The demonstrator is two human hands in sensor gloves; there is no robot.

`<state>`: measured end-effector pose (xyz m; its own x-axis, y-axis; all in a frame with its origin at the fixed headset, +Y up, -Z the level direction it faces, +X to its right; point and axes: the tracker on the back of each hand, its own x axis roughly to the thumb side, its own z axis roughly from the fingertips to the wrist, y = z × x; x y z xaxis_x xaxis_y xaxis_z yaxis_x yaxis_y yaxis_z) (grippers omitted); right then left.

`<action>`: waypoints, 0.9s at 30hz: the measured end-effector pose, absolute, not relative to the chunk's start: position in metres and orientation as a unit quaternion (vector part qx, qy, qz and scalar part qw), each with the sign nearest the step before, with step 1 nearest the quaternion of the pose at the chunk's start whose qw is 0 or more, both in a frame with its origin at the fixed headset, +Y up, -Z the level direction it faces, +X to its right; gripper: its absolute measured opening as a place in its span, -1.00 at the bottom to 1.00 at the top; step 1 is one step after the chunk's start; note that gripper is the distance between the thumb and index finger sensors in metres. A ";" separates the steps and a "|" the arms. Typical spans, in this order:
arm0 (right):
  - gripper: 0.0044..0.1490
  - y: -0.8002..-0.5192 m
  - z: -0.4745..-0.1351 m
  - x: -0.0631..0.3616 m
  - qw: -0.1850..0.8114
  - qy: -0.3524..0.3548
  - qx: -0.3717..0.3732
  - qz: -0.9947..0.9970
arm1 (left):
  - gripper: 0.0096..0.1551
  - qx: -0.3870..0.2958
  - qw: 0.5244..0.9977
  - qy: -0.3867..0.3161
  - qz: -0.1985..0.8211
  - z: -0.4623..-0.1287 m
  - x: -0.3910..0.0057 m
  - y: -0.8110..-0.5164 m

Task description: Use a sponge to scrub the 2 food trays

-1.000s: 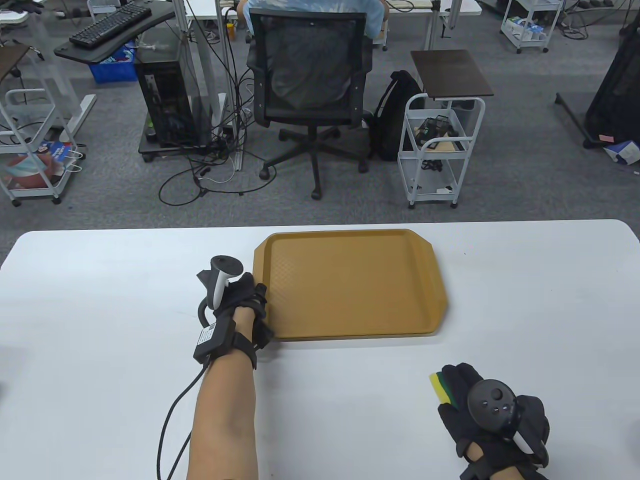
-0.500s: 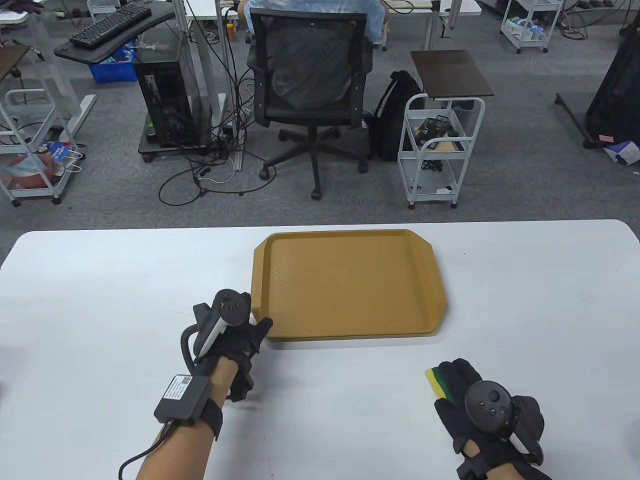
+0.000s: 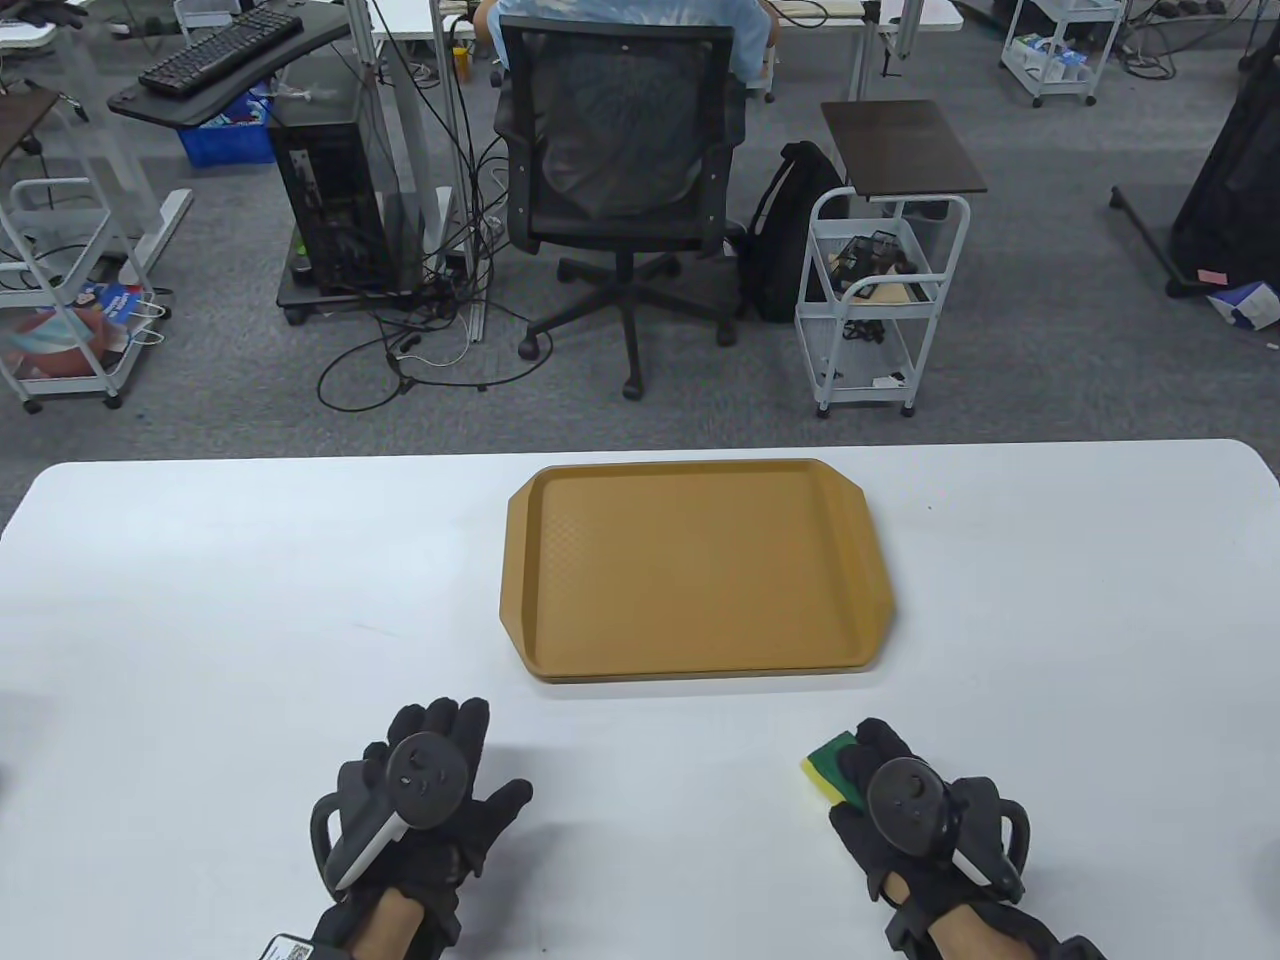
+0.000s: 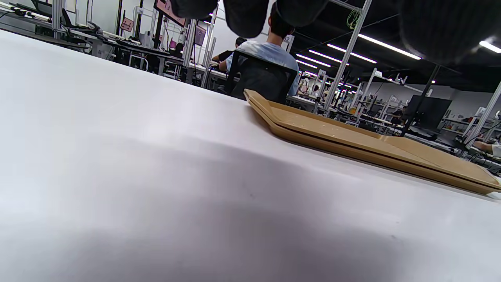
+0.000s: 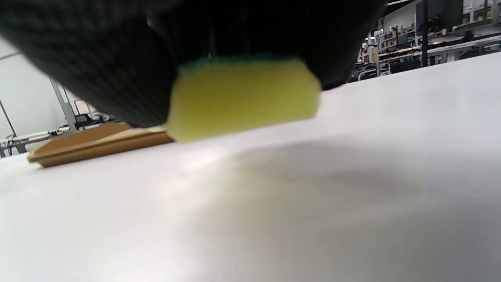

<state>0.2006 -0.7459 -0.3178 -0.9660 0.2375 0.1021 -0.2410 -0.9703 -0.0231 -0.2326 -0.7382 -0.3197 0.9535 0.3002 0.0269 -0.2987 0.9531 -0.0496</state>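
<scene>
tan trays (image 3: 700, 570) — stacked, yellow-green sponge (image 3: 828, 765)

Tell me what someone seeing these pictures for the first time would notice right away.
The tan food trays, stacked one on the other at the middle of the white table, stand out first. Nearer the person, the right hand covers a yellow and green sponge, while the left hand lies flat and empty on the table, apart from the trays.
</scene>
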 end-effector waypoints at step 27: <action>-0.03 -0.710 -0.294 0.215 0.166 -0.070 0.063 0.982 | 0.11 -0.030 0.990 -0.029 0.136 -0.318 -0.230 -0.739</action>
